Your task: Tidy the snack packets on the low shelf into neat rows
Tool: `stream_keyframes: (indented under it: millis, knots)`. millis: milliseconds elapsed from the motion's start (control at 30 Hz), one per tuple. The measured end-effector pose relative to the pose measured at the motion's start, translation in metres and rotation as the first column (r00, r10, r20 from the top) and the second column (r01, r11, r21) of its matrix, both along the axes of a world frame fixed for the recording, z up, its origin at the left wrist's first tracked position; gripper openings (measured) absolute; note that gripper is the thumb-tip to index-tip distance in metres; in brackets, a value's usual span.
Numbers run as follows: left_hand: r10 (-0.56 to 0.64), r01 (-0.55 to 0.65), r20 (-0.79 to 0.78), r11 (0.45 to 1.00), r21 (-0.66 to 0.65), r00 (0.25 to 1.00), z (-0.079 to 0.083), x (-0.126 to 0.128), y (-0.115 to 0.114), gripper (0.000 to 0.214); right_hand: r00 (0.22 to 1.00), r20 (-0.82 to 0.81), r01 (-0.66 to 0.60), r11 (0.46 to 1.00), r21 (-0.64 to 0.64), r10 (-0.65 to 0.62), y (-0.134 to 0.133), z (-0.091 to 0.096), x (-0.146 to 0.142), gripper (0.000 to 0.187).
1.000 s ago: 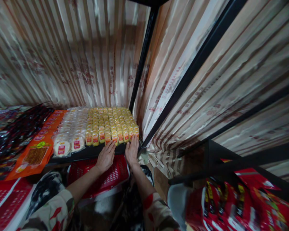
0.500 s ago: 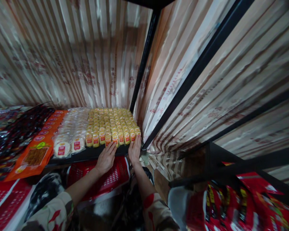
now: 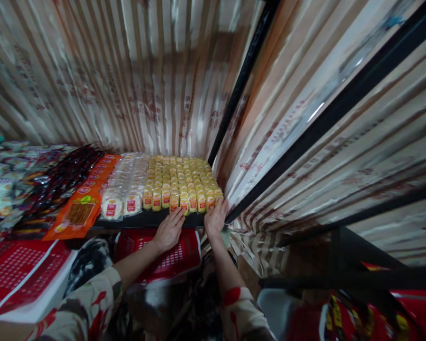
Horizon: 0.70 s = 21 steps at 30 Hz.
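Head view | yellow snack packs (image 3: 181,179) are ranked at the right end of the black shelf (image 3: 135,221), labels faced outward, apparently for reading | left hand (image 3: 169,231) laid against front row at shelf's edge, fingers extended; right hand (image 3: 215,220) set at shelf's right corner, fingers spread | nothing seen pinched; row probably steadied thus

Dim overall; shadow bands the pleated sheeting (image 3: 152,94) at twelve o'clock, glare streaks the black bar (image 3: 341,106) at two, red packets (image 3: 378,319) blur darkly at four; edges stretch.
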State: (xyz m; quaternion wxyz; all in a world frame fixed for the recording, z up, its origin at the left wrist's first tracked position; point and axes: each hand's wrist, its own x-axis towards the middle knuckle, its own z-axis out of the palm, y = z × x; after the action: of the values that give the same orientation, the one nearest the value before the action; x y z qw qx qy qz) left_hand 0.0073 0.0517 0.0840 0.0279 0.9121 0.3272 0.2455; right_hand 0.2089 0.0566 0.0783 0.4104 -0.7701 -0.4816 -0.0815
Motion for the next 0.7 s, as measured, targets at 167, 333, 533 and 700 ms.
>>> stream_keyframes:
  millis: [167, 333, 533, 700]
  knots:
    - [-0.031, 0.031, 0.012, 0.999, 0.009, 0.999, 0.003, -0.002, -0.006, 0.040, 0.998, 0.049, 0.034, 0.997, -0.065, -0.031, 0.007, 0.012, 0.000, 0.054]
    - [-0.027, 0.027, 0.027, 1.000, 0.012, 0.999, 0.000, -0.005, -0.006, 0.041, 0.996, 0.035, 0.085, 0.993, -0.087, -0.083, 0.015, 0.023, 0.003, 0.055]
    - [-0.029, 0.028, 0.051, 1.000, 0.014, 0.998, -0.001, -0.009, -0.005, 0.041, 0.991, 0.018, 0.133, 0.986, -0.100, -0.132, 0.014, 0.032, 0.003, 0.060]
    - [-0.025, 0.025, 0.069, 1.000, -0.001, 0.997, -0.001, -0.012, -0.006, 0.040, 0.987, 0.108, 0.120, 0.993, 0.007, -0.120, 0.010, 0.041, -0.001, 0.059]
